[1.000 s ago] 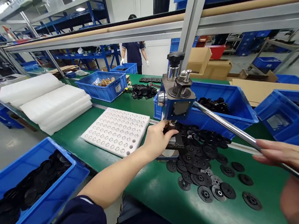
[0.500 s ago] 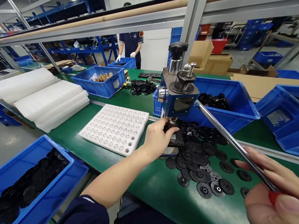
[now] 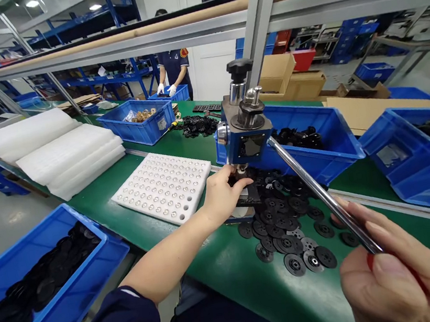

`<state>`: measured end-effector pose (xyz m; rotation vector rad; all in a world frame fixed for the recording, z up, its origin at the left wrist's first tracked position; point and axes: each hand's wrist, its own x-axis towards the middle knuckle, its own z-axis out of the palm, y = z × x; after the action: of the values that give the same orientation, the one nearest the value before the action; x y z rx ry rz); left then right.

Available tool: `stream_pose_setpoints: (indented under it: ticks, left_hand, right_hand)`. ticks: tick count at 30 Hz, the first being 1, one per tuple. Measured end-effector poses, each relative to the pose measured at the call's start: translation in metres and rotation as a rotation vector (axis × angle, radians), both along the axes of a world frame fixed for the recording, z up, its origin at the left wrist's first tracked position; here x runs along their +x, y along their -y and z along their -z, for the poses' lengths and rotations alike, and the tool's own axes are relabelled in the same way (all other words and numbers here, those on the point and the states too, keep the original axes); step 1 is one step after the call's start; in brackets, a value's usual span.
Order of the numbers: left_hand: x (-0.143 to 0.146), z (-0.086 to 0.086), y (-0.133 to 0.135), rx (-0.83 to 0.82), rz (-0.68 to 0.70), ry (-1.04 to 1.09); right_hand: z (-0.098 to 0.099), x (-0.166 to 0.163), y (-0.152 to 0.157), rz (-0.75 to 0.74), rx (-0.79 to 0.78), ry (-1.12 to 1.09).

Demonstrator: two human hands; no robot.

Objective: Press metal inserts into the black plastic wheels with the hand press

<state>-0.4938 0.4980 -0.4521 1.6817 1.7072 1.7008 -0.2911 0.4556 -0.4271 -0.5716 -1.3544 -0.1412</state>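
My left hand [image 3: 221,194] is at the base of a small blue bench press [image 3: 250,143], thumb and fingers closed around a dark round part [image 3: 237,180] just under the ram [image 3: 242,170]. My fingers hide most of that part. In the right foreground, my right hand [image 3: 399,268] is wrapped around the press's long metal lever [image 3: 317,187], which has a red grip mostly covered by my palm. Loose black discs [image 3: 289,244], some with metal centres, lie beside the press base. Left of the press is a white foam tray [image 3: 199,208] with rows of small shiny metal parts.
Blue bins of black parts stand at the lower left [image 3: 103,249], behind the press [image 3: 340,152] and at right [image 3: 410,172]. White foam sheets [image 3: 67,154] are stacked at left. Across the bench, a gloved co-worker [image 3: 175,68] handles a bin. A metal frame post [image 3: 260,23] rises behind the press.
The lever and my right hand have risen slightly relative to the press. My left hand stays at the press base. The whole view has shifted a little.
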Motion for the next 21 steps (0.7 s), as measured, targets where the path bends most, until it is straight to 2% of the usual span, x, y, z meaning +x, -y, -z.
stream_pose_setpoints:
  ticks: [2, 3, 7, 9, 12, 17, 21]
  left_hand:
    - [-0.001, 0.004, -0.002, 0.004, 0.008, 0.009]
    - [-0.001, 0.008, -0.003, 0.002, 0.015, 0.013]
    - [-0.005, 0.025, -0.009, 0.024, 0.053, 0.047]
    - [-0.007, 0.028, -0.010, 0.025, 0.082, 0.078]
    - [-0.009, 0.022, -0.006, -0.014, 0.106, 0.099]
    - [-0.007, 0.007, 0.001, -0.038, 0.101, 0.114]
    - [-0.005, 0.007, -0.001, -0.038, 0.063, 0.106]
  right_hand:
    - [0.014, -0.004, -0.007, -0.035, 0.100, -0.110]
    - [0.024, -0.003, -0.010, -0.037, 0.092, -0.114]
    - [0.060, 0.006, -0.012, 0.013, -0.062, 0.030]
    - [0.063, 0.011, -0.010, -0.015, -0.080, 0.082]
    - [0.043, 0.016, -0.001, -0.032, -0.141, 0.235]
    - [-0.020, 0.029, 0.018, 0.165, -0.297, 0.624]
    - [-0.051, 0.032, 0.014, 0.216, -0.566, 0.976]
